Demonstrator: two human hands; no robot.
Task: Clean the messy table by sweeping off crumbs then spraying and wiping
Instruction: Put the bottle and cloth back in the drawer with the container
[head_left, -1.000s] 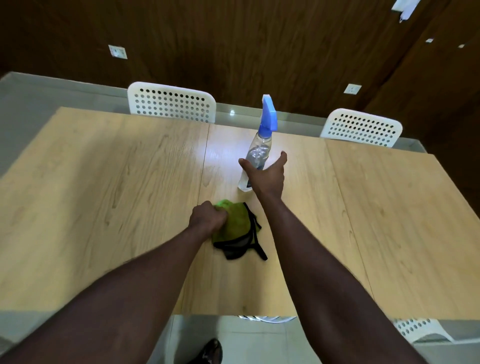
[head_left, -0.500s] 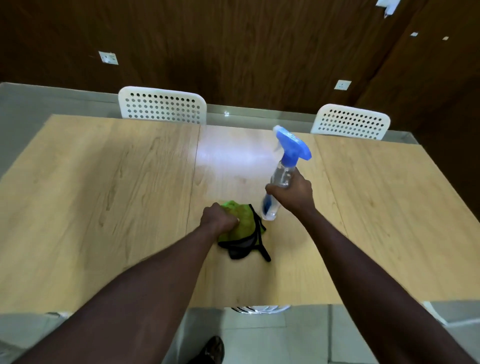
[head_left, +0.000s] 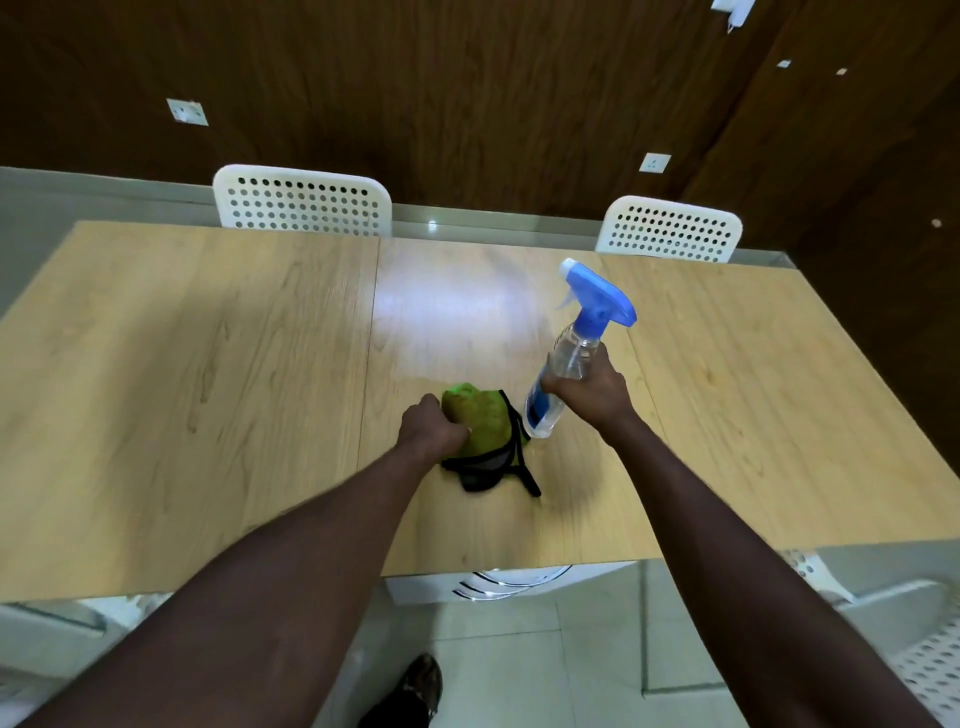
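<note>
A clear spray bottle (head_left: 569, 356) with a blue trigger head is lifted off the wooden table (head_left: 208, 389) and tilted, its nozzle toward the far left. My right hand (head_left: 592, 392) grips its body. A green cloth with black edging (head_left: 485, 434) lies bunched on the table near the front middle. My left hand (head_left: 431, 428) holds the cloth's left side with curled fingers. No crumbs show on the tabletop.
Two white perforated chairs (head_left: 301, 202) (head_left: 670, 231) stand at the table's far side against a dark wood wall. Another white chair (head_left: 930, 660) is at the near right. The table's front edge runs just below my forearms; my shoe (head_left: 421, 686) is on the tiled floor.
My right hand reached the standing bottle, gripped it, lifted it and drew it back toward me, tilted. My left hand stayed on the cloth.
</note>
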